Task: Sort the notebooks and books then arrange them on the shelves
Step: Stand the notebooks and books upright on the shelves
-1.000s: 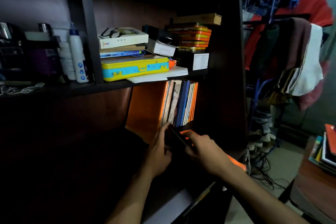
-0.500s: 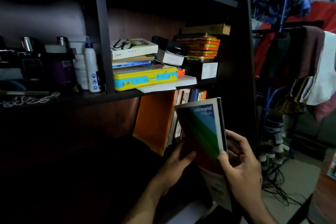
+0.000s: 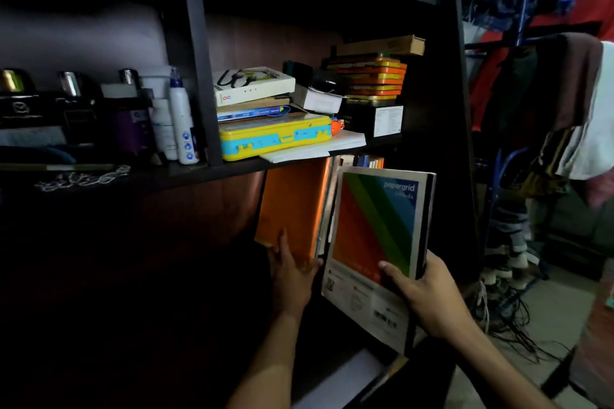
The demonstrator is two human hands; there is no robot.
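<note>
My right hand (image 3: 428, 295) grips a striped notebook (image 3: 378, 232) by its lower right edge, thumb across the cover. Its orange, green and blue cover reads "papergrid", and it is held upright in front of the lower shelf's row of books. My left hand (image 3: 290, 272) lies flat against the bottom of an orange book (image 3: 292, 209), the leftmost of that standing row. The other standing books (image 3: 365, 161) show only their tops above the notebook. Both hands are inside the dark wooden shelf unit (image 3: 199, 76).
On the shelf above lie a yellow and blue case (image 3: 272, 138), a white box (image 3: 252, 85), a stack of orange tins (image 3: 372, 76) and white papers (image 3: 315, 148). Bottles (image 3: 181, 119) stand to the left. Clothes on a rack (image 3: 558, 93) and cables (image 3: 508, 319) fill the right.
The notebook went from low and flat near the shelf bottom to upright in my right hand. My left hand has shifted onto the orange book. The view has moved closer.
</note>
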